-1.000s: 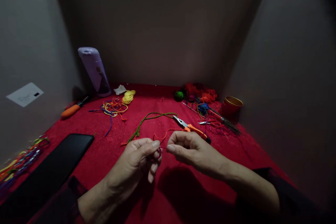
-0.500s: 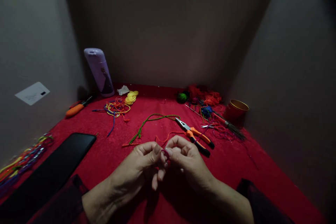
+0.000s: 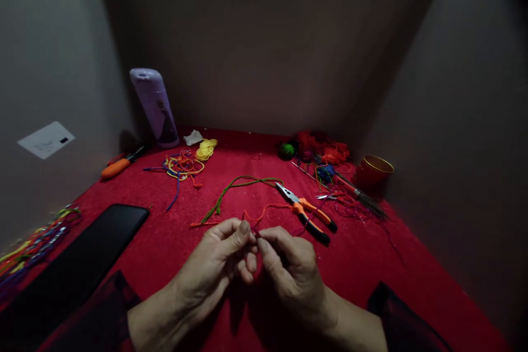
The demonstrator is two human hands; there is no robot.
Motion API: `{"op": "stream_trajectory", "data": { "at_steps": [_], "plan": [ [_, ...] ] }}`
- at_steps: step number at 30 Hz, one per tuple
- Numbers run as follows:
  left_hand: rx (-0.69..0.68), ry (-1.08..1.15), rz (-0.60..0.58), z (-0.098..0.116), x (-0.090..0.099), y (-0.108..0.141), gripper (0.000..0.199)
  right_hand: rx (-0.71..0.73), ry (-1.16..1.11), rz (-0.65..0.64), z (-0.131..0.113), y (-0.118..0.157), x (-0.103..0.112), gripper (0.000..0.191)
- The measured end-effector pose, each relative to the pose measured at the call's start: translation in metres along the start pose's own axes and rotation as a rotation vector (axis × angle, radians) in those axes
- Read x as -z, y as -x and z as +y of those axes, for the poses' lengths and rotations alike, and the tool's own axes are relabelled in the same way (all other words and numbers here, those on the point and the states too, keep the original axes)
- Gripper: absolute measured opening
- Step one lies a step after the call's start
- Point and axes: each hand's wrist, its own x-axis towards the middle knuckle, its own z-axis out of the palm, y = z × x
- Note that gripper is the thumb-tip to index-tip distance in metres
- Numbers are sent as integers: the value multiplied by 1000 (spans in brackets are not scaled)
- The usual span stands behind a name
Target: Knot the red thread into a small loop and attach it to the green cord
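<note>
My left hand (image 3: 218,264) and my right hand (image 3: 295,269) meet at their fingertips, low in the middle of the view. A small piece of dark magenta thread (image 3: 254,231) shows between them. My left thumb and forefinger pinch it, and my right thumb and forefinger close on its other side. Just beyond my fingers, a thin red-orange cord (image 3: 268,208) runs over the cloth to the orange-handled pliers (image 3: 305,212). A green cord (image 3: 231,184) curves behind, its right end near the pliers' tip.
Red cloth (image 3: 247,165) covers the table. Left are a dark flat phone-like object (image 3: 94,247), colourful cords (image 3: 37,242), an orange-handled tool (image 3: 117,168), a purple bottle (image 3: 155,110) and tangled threads (image 3: 183,164). Right are yarn (image 3: 334,153), a brush (image 3: 363,198) and a red cup (image 3: 371,171).
My right hand has turned, with its fingers more curled and its thumb pointing up beside the forefinger. The magenta loop seen between my fingertips earlier is now smaller and less visible.
</note>
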Motion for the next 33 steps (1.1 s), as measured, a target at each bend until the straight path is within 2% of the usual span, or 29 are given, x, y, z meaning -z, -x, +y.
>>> {"op": "stream_trajectory", "data": {
  "at_steps": [4,7,10,14,18,24,26,29,31,33],
  "plan": [
    [-20,-65,32,-1,-4,4,28,-175,-106,19,-2,-2,-1,15],
    [-70,-163,71,2,-5,7,24,-202,-46,27,-1,-2,1,18],
    [-115,-251,111,6,-4,9,21,-177,25,4,-1,-2,2,17],
    [-104,-384,152,9,-4,10,18,-157,89,-48,-1,-1,3,17],
    [-98,-460,230,10,-4,9,17,-68,232,-90,2,-1,5,14],
    [-92,-488,156,10,-1,8,17,33,371,-122,9,-1,9,13],
    [-63,-466,153,10,-1,9,18,47,344,-107,8,-3,11,15],
    [-62,-441,144,11,-2,9,18,82,316,0,3,-4,13,20],
    [-68,-440,147,11,-2,9,19,140,341,74,-1,-4,14,24],
    [-60,-455,161,10,-2,8,20,196,388,84,-3,-2,13,23]
  ]
}}
